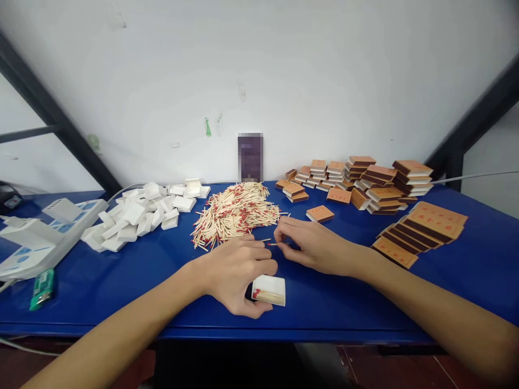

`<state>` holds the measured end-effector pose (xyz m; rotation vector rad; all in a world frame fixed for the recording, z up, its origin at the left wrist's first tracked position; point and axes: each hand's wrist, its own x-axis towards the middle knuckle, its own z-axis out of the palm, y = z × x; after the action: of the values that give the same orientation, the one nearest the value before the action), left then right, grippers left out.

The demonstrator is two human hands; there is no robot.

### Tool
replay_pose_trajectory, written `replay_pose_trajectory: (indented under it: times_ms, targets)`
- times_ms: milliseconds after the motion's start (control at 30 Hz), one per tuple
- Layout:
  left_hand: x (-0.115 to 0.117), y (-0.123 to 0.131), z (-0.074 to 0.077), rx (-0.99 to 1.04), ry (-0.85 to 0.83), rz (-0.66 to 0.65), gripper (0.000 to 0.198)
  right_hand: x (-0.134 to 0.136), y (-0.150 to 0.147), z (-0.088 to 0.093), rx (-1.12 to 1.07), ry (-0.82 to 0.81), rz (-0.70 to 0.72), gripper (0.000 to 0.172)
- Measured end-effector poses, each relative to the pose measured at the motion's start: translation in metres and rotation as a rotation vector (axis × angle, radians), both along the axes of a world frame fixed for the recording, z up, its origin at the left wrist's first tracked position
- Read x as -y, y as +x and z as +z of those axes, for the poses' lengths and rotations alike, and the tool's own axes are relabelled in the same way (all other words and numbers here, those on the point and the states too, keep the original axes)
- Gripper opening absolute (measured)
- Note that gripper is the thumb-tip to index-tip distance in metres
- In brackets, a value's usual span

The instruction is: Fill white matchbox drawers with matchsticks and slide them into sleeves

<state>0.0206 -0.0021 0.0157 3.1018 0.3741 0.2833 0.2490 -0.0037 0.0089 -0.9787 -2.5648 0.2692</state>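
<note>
My left hand (239, 273) curls around a small white matchbox tray (269, 290) that lies on the blue table (121, 281) near its front edge; red-tipped matches show inside the tray. My right hand (312, 244) sits just right of it, fingers pinched on a single match (274, 244) with its red tip pointing left. A loose pile of matches (235, 213) lies right behind both hands.
A heap of empty white trays (140, 216) lies at the left. Stacks of brown matchbox sleeves (365, 181) and a row of flat sleeves (419, 232) fill the right. One sleeve (320, 214) lies alone. A power strip (44, 237) and green lighter (41, 288) sit far left.
</note>
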Motion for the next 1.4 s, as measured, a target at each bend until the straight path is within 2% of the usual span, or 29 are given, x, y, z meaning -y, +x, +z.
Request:
replay_pose_trajectory:
  times_ms: [200, 333, 433, 533, 667, 867, 1000, 1100, 1167, 1267, 1400]
  targets:
    - [-0.008, -0.004, 0.002, 0.063, 0.166, 0.019, 0.034, -0.001, 0.001, 0.004, -0.094, 0.153, -0.034, 0.008]
    - [-0.012, -0.006, 0.003, 0.067, 0.227, 0.032, 0.036, 0.01, 0.001, 0.016, -0.278, 0.319, -0.058, 0.009]
    - [-0.013, -0.005, 0.001, 0.089, 0.282, 0.011, 0.038, 0.021, -0.004, 0.019, -0.345, 0.308, 0.043, 0.01]
    - [-0.013, -0.003, -0.001, 0.145, 0.324, -0.024, 0.038, 0.027, -0.012, 0.01, -0.277, 0.282, 0.165, 0.008]
    - [-0.011, -0.002, -0.004, 0.173, 0.338, -0.025, 0.037, 0.03, -0.023, -0.007, -0.149, 0.272, 0.163, 0.011]
    - [-0.011, 0.001, -0.006, 0.202, 0.333, 0.004, 0.042, 0.03, -0.028, -0.01, -0.084, 0.205, 0.098, 0.015]
    - [-0.01, 0.001, -0.009, 0.207, 0.3, 0.001, 0.046, 0.03, -0.024, -0.007, -0.037, 0.155, 0.132, 0.016]
    - [-0.011, 0.002, -0.011, 0.2, 0.23, -0.03, 0.052, 0.028, -0.018, 0.0, -0.109, 0.186, 0.161, 0.021]
    - [-0.012, 0.001, -0.01, 0.192, 0.176, -0.046, 0.054, 0.025, -0.014, 0.003, -0.187, 0.235, 0.13, 0.021]
    - [-0.017, -0.004, -0.004, 0.204, 0.103, -0.012, 0.045, 0.015, -0.008, 0.002, -0.196, 0.211, 0.013, 0.017]
    - [-0.032, -0.019, 0.008, 0.231, 0.009, 0.064, 0.032, 0.001, -0.007, -0.01, -0.049, 0.099, -0.083, 0.018]
